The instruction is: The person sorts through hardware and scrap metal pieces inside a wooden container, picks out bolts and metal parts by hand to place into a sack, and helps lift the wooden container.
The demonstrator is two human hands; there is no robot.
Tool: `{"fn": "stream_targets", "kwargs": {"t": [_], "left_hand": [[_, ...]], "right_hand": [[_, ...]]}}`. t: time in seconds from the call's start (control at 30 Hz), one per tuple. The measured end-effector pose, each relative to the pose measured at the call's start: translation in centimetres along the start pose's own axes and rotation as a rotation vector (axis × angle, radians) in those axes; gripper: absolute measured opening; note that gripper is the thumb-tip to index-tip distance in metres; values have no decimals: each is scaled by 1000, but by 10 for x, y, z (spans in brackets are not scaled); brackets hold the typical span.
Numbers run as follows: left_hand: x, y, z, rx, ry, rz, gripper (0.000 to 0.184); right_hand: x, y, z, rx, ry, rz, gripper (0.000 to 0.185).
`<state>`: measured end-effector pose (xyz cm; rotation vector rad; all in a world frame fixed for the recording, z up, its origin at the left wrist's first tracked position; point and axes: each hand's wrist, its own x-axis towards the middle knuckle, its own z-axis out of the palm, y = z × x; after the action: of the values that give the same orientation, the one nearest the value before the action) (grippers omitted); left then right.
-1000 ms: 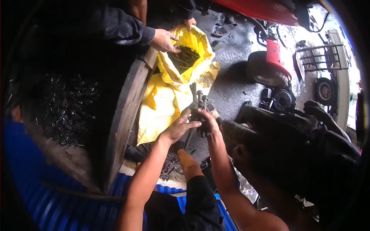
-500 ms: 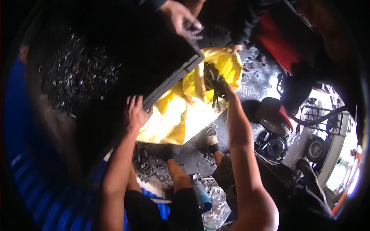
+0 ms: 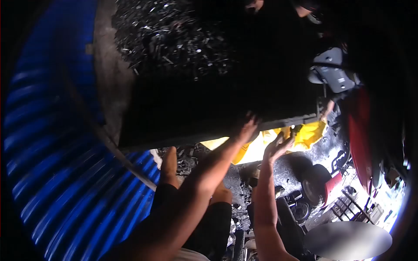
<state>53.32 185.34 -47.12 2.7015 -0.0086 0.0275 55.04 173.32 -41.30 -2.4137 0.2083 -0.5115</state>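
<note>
A dark, flat-topped table (image 3: 300, 119) shows mostly as its near edge, the rest lost in shadow. My left hand (image 3: 247, 132) rests at this edge, its slightly blurred fingers stretched over the top. To its right, my right hand (image 3: 278, 148) is raised palm up with spread fingers, just below the edge, and nothing shows in it. Beneath both hands hangs a yellow sack (image 3: 311, 135), partly hidden by the table. Shiny dark strips and scraps (image 3: 174, 43) lie heaped on the table's far left part.
Blue corrugated sheeting (image 3: 52, 174) fills the left side. Another person's hand (image 3: 327, 111) is by the sack's right end; more hands show at the top. A red panel (image 3: 359, 139) and a motorcycle-like seat (image 3: 314, 182) stand at right. Dark scraps litter the floor.
My view has swung, shifting the scene. My right hand has come out of the yellow sack, where it was among dark strips, up to the table edge. The left stays at the edge.
</note>
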Motion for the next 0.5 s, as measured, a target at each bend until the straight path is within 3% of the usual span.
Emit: {"fn": "stream_targets", "kwargs": {"t": [0.03, 0.1, 0.13, 0.17, 0.2, 0.23, 0.3, 0.33, 0.37, 0.4, 0.43, 0.47, 0.5], "left_hand": [[6, 3, -17, -20, -105, -10, 38], [13, -13, -40, -322, -350, -50, 38], [19, -28, -51, -529, -486, -83, 47], [17, -45, -46, -318, -541, 20, 63], [4, -73, -32, -608, -490, -101, 68], [-11, -101, -20, -898, -431, -220, 72], [-31, -188, -24, -996, -225, -403, 66], [-43, -232, -22, -906, -100, -538, 60], [-51, -275, -39, -784, -92, -703, 51], [-50, -312, -87, -673, -198, -734, 40], [-54, -348, -71, -518, -73, -871, 32], [-63, -383, -52, -384, 164, -819, 20], [-64, -419, -34, -536, 70, -937, 20]], "right_hand": [[1, -12, 9, 62, 1, -111, 38], [15, -32, 22, -146, -191, -246, 39], [18, -22, 34, -266, -232, -336, 41], [21, -6, 48, -387, -267, -430, 42], [18, 16, 63, -534, -365, -354, 47], [15, 40, 66, -729, -455, -419, 51], [12, 67, 78, -677, -380, -402, 50], [9, 41, 86, -720, -382, -355, 48], [9, 10, 90, -765, -382, -309, 46], [10, 2, 97, -585, -466, -98, 40], [10, 0, 100, -524, -439, -136, 39], [8, 0, 98, -461, -407, -172, 37], [7, -1, 99, -400, -372, -207, 36]]}}
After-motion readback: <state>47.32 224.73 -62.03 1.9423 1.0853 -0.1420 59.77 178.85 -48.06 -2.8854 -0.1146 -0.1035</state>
